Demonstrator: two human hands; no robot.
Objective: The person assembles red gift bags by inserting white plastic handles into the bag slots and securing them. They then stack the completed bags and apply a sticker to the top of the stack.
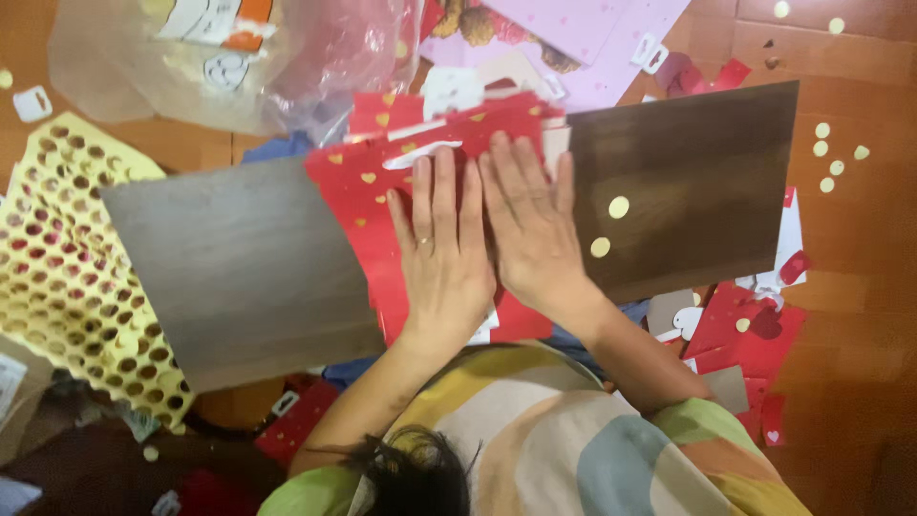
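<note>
Wooden floor point(860, 401): strewn with paper, not yet tidied.
Two dark boards laid flat, left board point(239, 272) grey-brown, right board point(688, 186) darker, with a gap between them.
Yellow sheet point(57, 248) far left: punched nearly all over, so apparently finished with.
Plastic bag point(191, 67) at top, contents blurred behind the film.
Red paper point(368, 191) with gold hearts: stacked in the gap between the boards and overlapping their inner edges. Judged to be mid-flattening, stack edges uneven at top.
Left hand point(444, 248) and right hand point(535, 234): side by side, palms down on the red paper, fingers straight and close together, clamped on nothing, only pressing.
Red scraps point(755, 344) lower right, loose, uncollected.
Gold dots point(619, 206): two on the right board, more scattered on the floor.
Hidden or unclear: number of red sheets in the stack; the part beneath the palms; the lower edge of the stack behind the forearms; items at the bottom left too dark to name.
</note>
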